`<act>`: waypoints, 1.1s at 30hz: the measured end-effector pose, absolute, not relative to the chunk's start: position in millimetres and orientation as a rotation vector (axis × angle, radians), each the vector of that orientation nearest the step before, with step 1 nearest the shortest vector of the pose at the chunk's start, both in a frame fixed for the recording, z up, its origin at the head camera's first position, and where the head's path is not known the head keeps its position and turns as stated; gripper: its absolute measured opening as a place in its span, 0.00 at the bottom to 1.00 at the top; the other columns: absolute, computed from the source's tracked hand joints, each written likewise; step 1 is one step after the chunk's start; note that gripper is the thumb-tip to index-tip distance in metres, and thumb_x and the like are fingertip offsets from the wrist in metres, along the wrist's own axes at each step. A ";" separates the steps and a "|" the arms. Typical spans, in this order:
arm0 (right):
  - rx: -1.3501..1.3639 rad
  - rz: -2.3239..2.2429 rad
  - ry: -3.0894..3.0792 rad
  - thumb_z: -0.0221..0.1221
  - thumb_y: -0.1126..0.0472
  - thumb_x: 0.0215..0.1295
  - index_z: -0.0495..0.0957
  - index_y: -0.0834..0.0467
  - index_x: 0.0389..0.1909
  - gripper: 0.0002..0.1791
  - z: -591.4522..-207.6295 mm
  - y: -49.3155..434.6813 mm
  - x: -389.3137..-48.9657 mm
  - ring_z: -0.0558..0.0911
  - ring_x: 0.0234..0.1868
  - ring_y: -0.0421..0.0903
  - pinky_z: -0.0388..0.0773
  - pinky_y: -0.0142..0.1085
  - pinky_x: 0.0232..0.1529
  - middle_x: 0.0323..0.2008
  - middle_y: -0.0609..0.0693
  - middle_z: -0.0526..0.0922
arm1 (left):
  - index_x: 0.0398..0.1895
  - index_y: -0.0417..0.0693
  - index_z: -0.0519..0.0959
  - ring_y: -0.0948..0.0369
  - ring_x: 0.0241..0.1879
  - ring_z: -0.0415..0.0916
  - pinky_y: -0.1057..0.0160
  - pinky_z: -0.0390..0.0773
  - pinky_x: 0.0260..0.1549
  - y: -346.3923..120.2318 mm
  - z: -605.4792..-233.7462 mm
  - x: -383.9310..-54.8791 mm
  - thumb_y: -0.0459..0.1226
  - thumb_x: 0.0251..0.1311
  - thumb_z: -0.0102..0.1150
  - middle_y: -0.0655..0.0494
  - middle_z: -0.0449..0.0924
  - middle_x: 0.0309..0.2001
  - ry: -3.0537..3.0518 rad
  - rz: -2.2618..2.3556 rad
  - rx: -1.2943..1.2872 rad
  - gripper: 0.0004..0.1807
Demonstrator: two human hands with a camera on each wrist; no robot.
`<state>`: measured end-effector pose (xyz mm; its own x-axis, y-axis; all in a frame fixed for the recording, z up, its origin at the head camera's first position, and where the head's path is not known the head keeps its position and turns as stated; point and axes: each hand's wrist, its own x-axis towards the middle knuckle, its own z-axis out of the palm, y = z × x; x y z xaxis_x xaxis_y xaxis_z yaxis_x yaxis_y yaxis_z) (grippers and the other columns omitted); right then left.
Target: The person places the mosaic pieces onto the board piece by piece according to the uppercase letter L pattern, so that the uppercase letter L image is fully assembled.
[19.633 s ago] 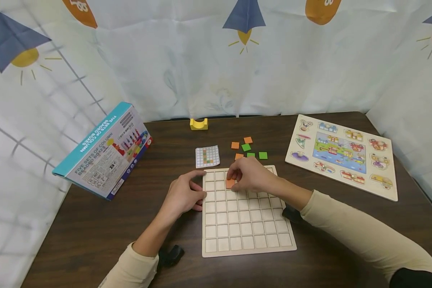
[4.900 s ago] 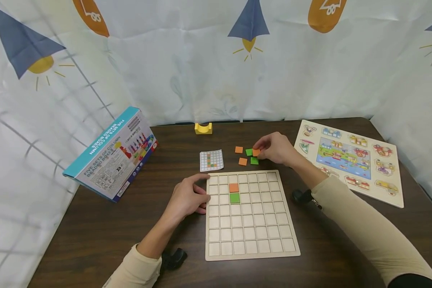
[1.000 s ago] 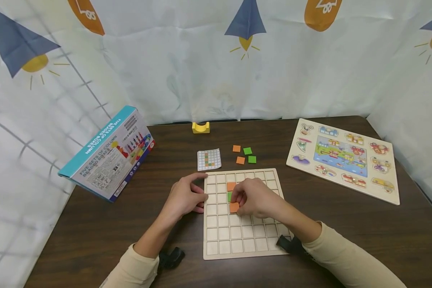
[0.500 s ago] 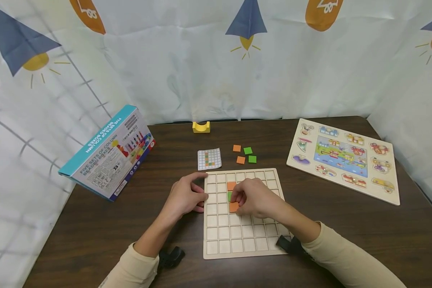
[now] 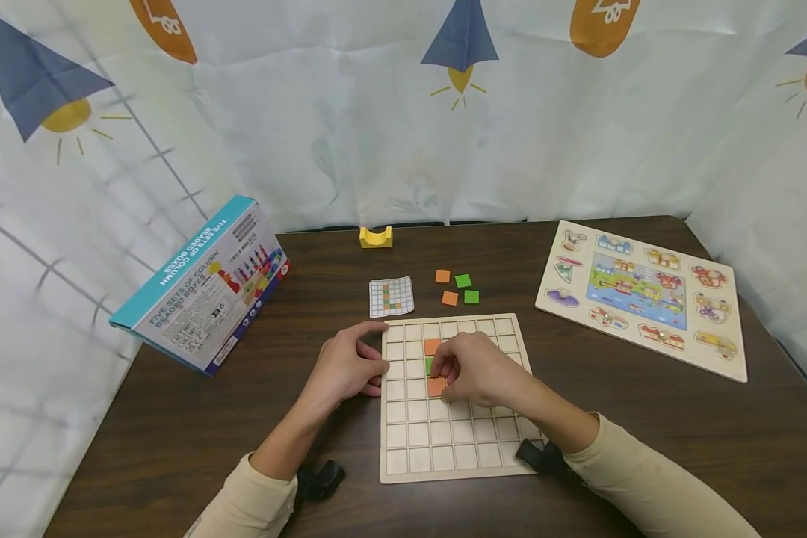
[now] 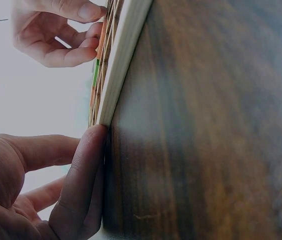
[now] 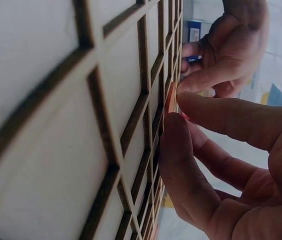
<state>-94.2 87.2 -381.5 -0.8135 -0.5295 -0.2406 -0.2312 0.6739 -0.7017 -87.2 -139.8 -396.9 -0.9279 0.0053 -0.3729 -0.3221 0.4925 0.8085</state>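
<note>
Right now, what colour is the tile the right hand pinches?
Orange; the tile shows best in the head view.

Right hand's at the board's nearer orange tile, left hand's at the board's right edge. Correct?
Wrong edge: the head view shows the left hand at the left edge of the board. The right hand is at the nearer orange tile.

Cameras: one head, two wrist; board (image 5: pixel 461 431) common to all three.
Head: farthest, above near side of table (image 5: pixel 195 418), facing forward and down; board between 5 and 6 o'clock. Left wrist: low, close, sideways, looking along board's edge, right hand (image 6: pixel 36 32) at 10–11 o'clock. Right wrist: very close, sideways, skimming board toward left hand (image 7: pixel 236 45) at 2 o'clock.
</note>
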 end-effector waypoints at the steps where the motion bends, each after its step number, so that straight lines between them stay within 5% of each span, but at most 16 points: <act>1: -0.596 -0.948 2.464 0.75 0.73 0.48 0.87 0.56 0.32 0.12 -381.2 87.4 -94.2 0.78 0.29 0.41 0.78 0.33 0.32 0.27 0.47 0.83 | 0.69 0.55 0.77 0.58 0.21 0.84 0.57 0.89 0.20 -139.8 -396.9 -87.2 0.26 0.59 0.70 0.45 0.80 0.39 2.414 1.410 -0.268 0.34; 17: -0.574 -0.971 2.535 0.75 0.70 0.49 0.87 0.55 0.31 0.11 -376.1 100.5 -103.2 0.79 0.29 0.40 0.79 0.34 0.33 0.27 0.45 0.83 | 0.69 0.55 0.77 0.58 0.21 0.84 0.57 0.89 0.20 -140.2 -397.9 -87.5 0.26 0.58 0.70 0.44 0.81 0.39 2.411 1.418 -0.261 0.34; 33: -0.460 -0.972 2.606 0.73 0.65 0.57 0.88 0.56 0.42 0.11 -365.1 125.5 -128.5 0.82 0.38 0.44 0.81 0.36 0.38 0.35 0.47 0.86 | 0.69 0.55 0.77 0.58 0.20 0.84 0.58 0.89 0.20 -139.2 -398.3 -86.0 0.26 0.58 0.71 0.45 0.80 0.39 2.435 1.416 -0.269 0.34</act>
